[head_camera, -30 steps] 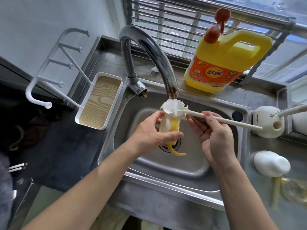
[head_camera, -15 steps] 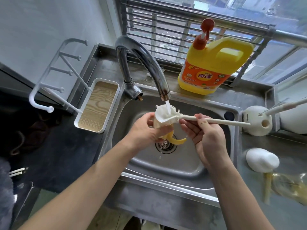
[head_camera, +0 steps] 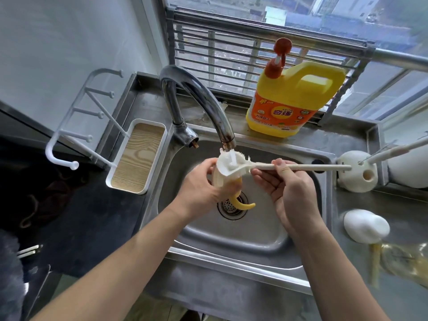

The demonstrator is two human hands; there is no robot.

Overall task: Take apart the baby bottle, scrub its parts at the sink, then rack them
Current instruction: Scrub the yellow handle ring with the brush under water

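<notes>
Over the steel sink (head_camera: 266, 239), my left hand (head_camera: 199, 186) grips a pale bottle part (head_camera: 218, 179) with curved yellow handles (head_camera: 243, 203) hanging below it. My right hand (head_camera: 287, 188) pinches the long cream handle of a white bottle brush (head_camera: 231, 163). The brush head rests on top of the bottle part, right under the faucet spout (head_camera: 228, 137), and a thin stream of water falls onto it. A white drying rack (head_camera: 136, 156) with pegs and a wood-look tray stands left of the sink.
A yellow detergent jug (head_camera: 287, 105) with a red pump stands behind the sink. On the right counter are a white brush holder (head_camera: 356, 172), a white dome-shaped cap (head_camera: 366, 225) and a clear yellowish part (head_camera: 398, 260). Dark countertop lies to the left.
The brush head has shifted slightly on the bottle part under the running water. The view has tilted up a little, so both hands sit lower in the frame.
</notes>
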